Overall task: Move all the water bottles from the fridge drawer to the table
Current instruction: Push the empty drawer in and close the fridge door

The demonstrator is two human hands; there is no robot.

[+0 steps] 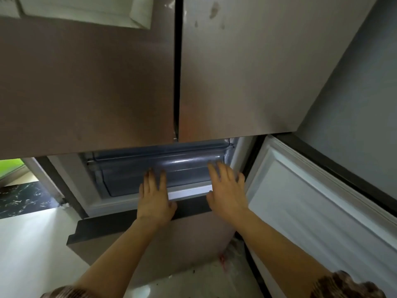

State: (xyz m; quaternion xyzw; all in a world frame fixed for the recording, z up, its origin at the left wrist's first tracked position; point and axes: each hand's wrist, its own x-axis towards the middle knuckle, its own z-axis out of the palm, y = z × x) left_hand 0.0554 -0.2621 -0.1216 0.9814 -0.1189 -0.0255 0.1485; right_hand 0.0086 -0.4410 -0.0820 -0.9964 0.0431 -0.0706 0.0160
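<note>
A translucent grey-blue fridge drawer [137,175] sits inside the lower compartment of a brown fridge, below the two closed upper doors. My left hand [155,196] lies flat on the drawer's white front rim, fingers spread. My right hand [226,188] rests flat on the same rim further right, fingers apart and slightly blurred. Neither hand holds anything. No water bottles show; the drawer's inside is hidden behind its frosted front.
The lower right fridge door [318,203] stands swung open at my right, its white inner lining facing me. A lower brown drawer front [133,231] juts out beneath my arms. White floor [32,244] and a dark marbled strip lie left.
</note>
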